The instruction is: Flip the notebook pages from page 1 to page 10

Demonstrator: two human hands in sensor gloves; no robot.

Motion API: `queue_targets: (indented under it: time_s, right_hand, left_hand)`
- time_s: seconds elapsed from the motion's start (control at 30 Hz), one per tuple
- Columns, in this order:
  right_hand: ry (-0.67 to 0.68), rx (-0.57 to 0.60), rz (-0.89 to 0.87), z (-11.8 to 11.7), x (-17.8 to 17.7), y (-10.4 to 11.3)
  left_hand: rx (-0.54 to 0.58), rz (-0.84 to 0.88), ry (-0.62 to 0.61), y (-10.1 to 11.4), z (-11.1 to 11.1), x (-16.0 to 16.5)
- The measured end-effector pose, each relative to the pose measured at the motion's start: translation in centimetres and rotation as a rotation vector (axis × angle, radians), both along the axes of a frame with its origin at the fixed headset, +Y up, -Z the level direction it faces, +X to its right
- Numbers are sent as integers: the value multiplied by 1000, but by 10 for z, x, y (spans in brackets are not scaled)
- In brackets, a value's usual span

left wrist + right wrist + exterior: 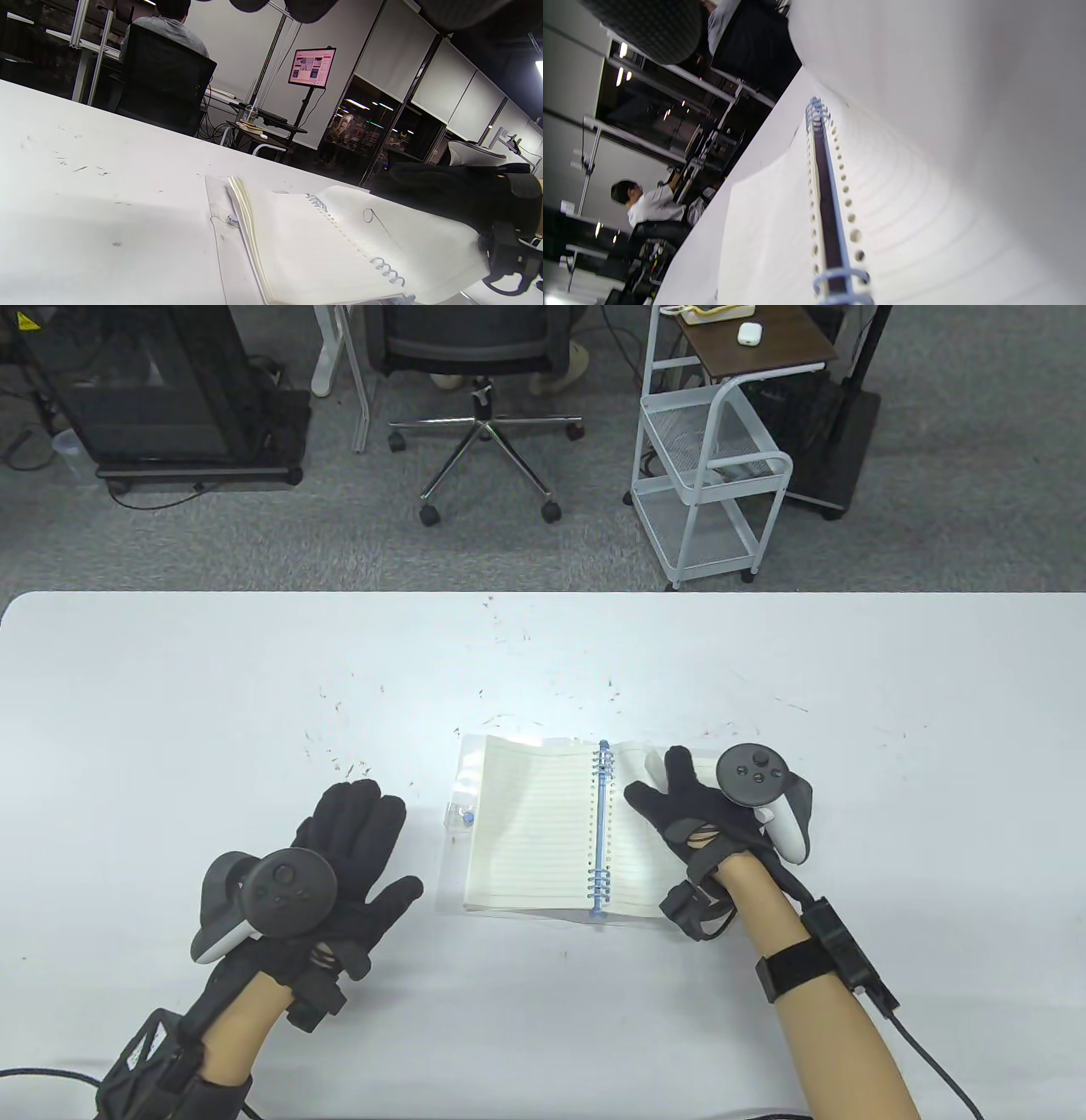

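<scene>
Ruled spiral-bound notebook (534, 827) lies open; right hand (704, 814) presses its right page, left hand (348, 857) spread flat, released.

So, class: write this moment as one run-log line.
notebook: open on table | right hand: on right page | left hand: beside notebook, not touching

My white table (170, 687) carries an open notebook (530, 831) with a blue ring spine. It lies on a clear plastic cover (454, 814) that shows along the notebook's left edge. Small dark specks (348, 768) are scattered on the table beyond the notebook and to its left.
</scene>
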State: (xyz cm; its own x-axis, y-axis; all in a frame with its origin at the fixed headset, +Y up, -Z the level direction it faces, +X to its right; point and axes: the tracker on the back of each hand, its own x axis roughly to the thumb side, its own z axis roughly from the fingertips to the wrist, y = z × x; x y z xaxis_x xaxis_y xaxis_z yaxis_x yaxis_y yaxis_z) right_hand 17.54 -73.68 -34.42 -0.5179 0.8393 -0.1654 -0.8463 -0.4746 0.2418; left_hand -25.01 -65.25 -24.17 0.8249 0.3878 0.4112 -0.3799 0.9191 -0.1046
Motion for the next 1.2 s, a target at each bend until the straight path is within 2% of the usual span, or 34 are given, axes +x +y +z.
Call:
queue_targets:
  time_s: [0.37, 0.53, 0.63, 0.83, 1.2]
  right_hand:
    - [-313, -29, -165, 6, 41, 11]
    - [-432, -87, -298, 9, 52, 6]
    - [-418, -143, -368, 10, 54, 2]
    - [-320, -178, -354, 8, 48, 1]
    - [-211, -83, -189, -5, 7, 17]
  left_hand:
    - [-3, 0, 9, -1, 0, -2]
    - [-8, -3, 9, -2, 0, -1]
    - [-10, -4, 9, -2, 0, -1]
    - [-12, -6, 9, -2, -1, -1]
    - [-15, -8, 9, -2, -1, -1]
